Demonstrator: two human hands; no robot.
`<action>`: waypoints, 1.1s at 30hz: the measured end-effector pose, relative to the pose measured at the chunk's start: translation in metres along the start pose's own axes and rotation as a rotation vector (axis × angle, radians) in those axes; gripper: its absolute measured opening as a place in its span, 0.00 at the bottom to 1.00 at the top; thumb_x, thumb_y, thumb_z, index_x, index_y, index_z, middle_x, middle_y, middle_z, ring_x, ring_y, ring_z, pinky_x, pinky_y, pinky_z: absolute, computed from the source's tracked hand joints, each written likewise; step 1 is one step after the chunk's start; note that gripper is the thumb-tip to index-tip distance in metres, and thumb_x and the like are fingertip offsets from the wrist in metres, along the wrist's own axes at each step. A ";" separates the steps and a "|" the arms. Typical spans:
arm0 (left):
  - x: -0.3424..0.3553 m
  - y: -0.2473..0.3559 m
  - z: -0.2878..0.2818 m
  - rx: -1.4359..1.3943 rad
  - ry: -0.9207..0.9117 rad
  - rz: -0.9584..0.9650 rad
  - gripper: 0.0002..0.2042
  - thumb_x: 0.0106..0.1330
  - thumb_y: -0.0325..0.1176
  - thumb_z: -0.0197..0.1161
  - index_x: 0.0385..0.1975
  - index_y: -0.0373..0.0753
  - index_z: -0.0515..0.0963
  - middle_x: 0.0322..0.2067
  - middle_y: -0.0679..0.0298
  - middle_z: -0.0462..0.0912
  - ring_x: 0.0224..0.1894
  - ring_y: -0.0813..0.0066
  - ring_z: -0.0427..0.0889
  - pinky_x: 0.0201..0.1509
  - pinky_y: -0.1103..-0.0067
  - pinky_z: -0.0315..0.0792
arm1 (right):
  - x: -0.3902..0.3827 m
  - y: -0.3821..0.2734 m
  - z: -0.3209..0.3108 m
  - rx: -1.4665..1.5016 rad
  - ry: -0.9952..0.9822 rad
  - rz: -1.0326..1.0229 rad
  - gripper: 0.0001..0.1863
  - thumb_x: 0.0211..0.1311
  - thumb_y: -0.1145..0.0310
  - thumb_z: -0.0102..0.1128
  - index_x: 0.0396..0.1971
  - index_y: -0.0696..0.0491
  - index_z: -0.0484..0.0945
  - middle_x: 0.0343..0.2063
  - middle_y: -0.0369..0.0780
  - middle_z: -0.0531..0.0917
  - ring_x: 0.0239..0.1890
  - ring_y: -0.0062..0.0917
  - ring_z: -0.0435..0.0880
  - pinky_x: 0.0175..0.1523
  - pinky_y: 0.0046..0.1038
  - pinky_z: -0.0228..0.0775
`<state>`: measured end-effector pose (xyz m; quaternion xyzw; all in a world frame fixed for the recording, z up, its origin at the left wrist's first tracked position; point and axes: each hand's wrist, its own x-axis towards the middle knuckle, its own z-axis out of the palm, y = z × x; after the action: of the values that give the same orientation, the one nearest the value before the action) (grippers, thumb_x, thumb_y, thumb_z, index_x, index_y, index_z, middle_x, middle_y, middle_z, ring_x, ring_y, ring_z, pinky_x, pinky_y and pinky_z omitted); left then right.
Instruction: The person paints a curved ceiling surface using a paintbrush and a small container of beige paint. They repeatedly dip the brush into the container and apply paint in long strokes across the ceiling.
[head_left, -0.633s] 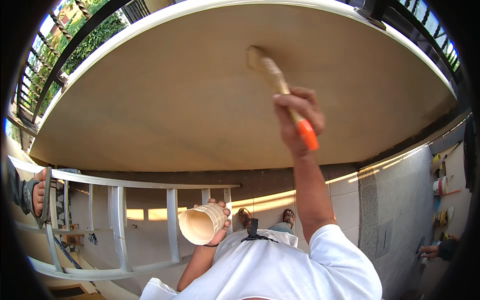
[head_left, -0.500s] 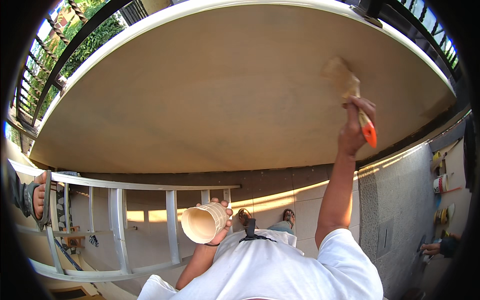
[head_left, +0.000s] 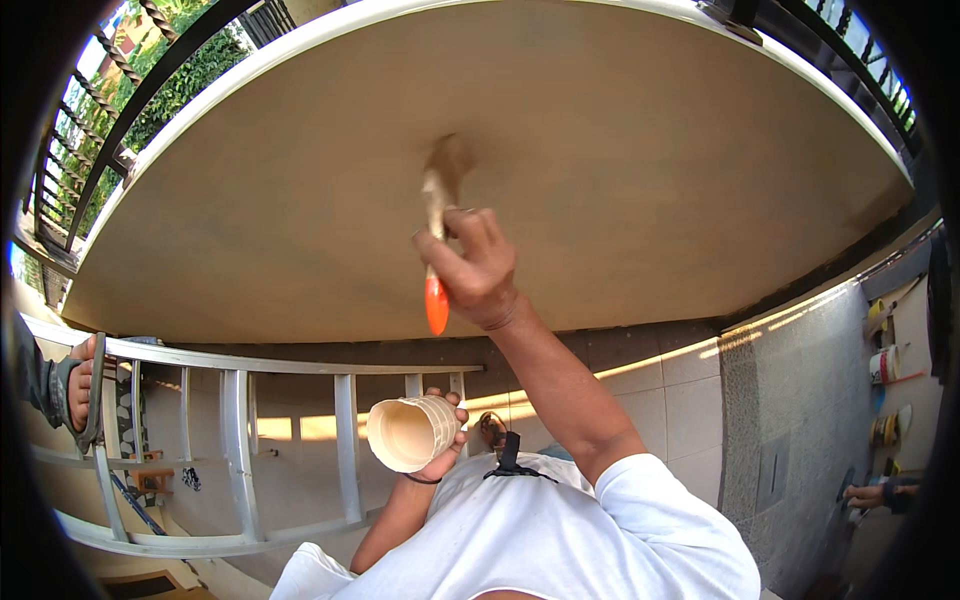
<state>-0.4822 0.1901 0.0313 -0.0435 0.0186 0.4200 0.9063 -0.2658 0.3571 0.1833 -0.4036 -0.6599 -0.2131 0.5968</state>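
A cup (head_left: 412, 432) is gripped in the curled left hand (head_left: 447, 440) at chest height, its open mouth showing only a cream inside, no liquid to be made out. Above, a paintbrush (head_left: 436, 235) is clenched in the right hand (head_left: 478, 268), bristles against the ceiling (head_left: 620, 150); brushing seems under way, and steady pressure is called for

Tiled floor (head_left: 690, 400) carries an aluminium ladder (head_left: 240, 440) and paint cans (head_left: 884, 365)

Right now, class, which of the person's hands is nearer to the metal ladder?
Left. The left hand, holding a paint cup, sits right beside the ladder rungs. The right hand is raised higher, gripping a paintbrush against the ceiling.
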 end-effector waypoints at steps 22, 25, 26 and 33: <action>-0.033 0.031 -0.013 0.010 0.019 0.005 0.27 0.70 0.52 0.65 0.65 0.46 0.73 0.62 0.57 0.72 0.65 0.55 0.73 0.57 0.59 0.79 | -0.047 0.025 -0.009 -0.220 0.093 0.163 0.21 0.39 0.81 0.76 0.39 0.50 0.90 0.38 0.41 0.82 0.37 0.31 0.82 0.37 0.30 0.76; -0.029 0.024 -0.008 0.021 0.046 -0.002 0.27 0.70 0.52 0.65 0.64 0.46 0.73 0.61 0.58 0.72 0.64 0.55 0.73 0.57 0.59 0.79 | -0.055 0.006 0.006 0.047 0.011 0.133 0.19 0.36 0.74 0.74 0.36 0.48 0.88 0.39 0.42 0.82 0.38 0.33 0.83 0.37 0.29 0.80; -0.027 0.021 -0.005 0.019 0.052 -0.008 0.27 0.70 0.52 0.65 0.64 0.46 0.73 0.61 0.58 0.72 0.63 0.55 0.73 0.57 0.58 0.79 | -0.055 0.009 -0.001 0.118 -0.008 0.133 0.19 0.37 0.75 0.74 0.36 0.48 0.88 0.39 0.42 0.83 0.38 0.33 0.84 0.37 0.29 0.81; -0.013 0.000 -0.003 -0.015 0.055 -0.053 0.26 0.72 0.54 0.62 0.63 0.46 0.73 0.59 0.57 0.72 0.62 0.55 0.73 0.56 0.58 0.80 | -0.067 0.114 -0.141 -0.025 0.196 0.378 0.12 0.55 0.85 0.71 0.35 0.51 0.88 0.38 0.41 0.87 0.42 0.30 0.86 0.46 0.30 0.79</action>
<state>-0.4903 0.1799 0.0292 -0.0621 0.0392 0.3948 0.9158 -0.0915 0.2972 0.1243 -0.5049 -0.5086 -0.1436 0.6825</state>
